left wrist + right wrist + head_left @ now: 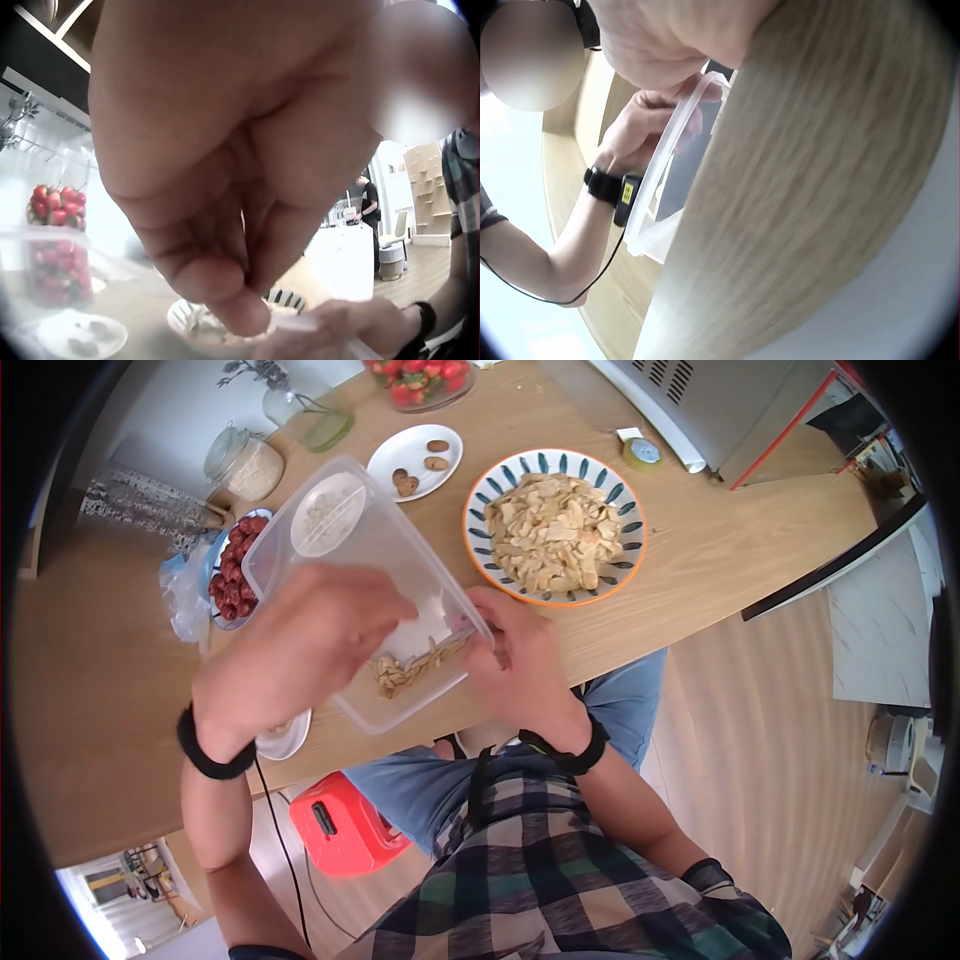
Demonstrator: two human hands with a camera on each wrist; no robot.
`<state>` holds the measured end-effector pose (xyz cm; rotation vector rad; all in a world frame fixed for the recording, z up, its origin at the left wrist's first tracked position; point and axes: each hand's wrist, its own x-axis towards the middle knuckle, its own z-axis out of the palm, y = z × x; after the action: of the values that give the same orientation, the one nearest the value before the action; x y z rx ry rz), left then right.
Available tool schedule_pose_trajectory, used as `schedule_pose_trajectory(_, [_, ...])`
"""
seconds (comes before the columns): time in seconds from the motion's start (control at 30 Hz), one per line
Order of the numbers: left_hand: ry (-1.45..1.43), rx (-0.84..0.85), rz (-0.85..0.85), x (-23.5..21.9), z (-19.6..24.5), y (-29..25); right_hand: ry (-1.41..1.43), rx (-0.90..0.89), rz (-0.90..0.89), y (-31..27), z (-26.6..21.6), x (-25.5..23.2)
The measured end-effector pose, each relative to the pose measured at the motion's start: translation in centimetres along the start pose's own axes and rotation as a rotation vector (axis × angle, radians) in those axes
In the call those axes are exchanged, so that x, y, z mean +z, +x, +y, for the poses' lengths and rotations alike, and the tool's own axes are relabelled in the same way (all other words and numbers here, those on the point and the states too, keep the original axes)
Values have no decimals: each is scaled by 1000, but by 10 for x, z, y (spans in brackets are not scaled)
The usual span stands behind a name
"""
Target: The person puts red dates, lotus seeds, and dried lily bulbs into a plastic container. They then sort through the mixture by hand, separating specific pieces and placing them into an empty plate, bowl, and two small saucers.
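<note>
A clear plastic container (415, 550) stands tilted near the table's front edge, with slender light-brown pieces (400, 675) gathered along its near side. My right hand (520, 660) grips its right rim. Over its left part hovers my left hand (320, 625), blurred, fingers bent down with their tips close together. Whether the left fingers (210, 277) hold anything, I cannot tell. A white dish of pale grains (328, 515) shows within the container's outline. Just right of it is a striped bowl (478, 530) heaped with pale dried slices (555, 535).
A white plate (385, 455) with a few brown pieces lies behind. Dark red dates (235, 570) fill a bowl at left, near a grain jar (250, 468). Strawberries (420, 380) and a glass vase (320, 425) stand farther back. A red box (340, 825) is under the table.
</note>
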<state>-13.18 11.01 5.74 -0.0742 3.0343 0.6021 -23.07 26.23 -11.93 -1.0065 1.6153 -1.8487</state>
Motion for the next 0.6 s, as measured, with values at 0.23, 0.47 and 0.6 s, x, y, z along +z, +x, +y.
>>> schedule_pose_trajectory(0.23, [-11, -32, -318, 50, -2, -24, 2, 52, -20, 0, -11, -2])
schedule_pose_trajectory(0.47, [94, 126, -185, 63, -20, -37, -10, 56, -31, 2, -17, -4])
schedule_pose_trajectory(0.6, [81, 130, -242, 60, -26, -36, 1, 23, -24, 2, -14, -3])
